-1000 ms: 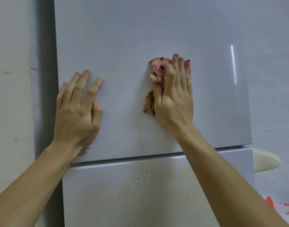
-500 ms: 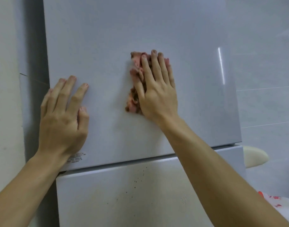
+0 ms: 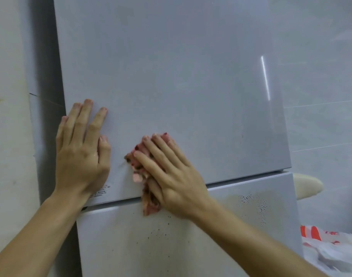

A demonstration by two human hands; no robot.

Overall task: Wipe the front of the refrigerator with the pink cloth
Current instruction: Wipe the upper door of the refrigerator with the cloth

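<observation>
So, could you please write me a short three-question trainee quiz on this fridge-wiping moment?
1. True or false: the right hand presses the crumpled pink cloth against the glossy pale-grey refrigerator with straight fingers.
2. The cloth lies: A) at the refrigerator's top edge; B) across the seam between its two doors; C) on the floor.
3. Which door shows dark specks?
Key: 1 true; 2 B; 3 the lower door.

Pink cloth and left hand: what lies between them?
Only bare glossy grey refrigerator door, seen in the head view, separates left hand from crumpled pink cloth.
</observation>
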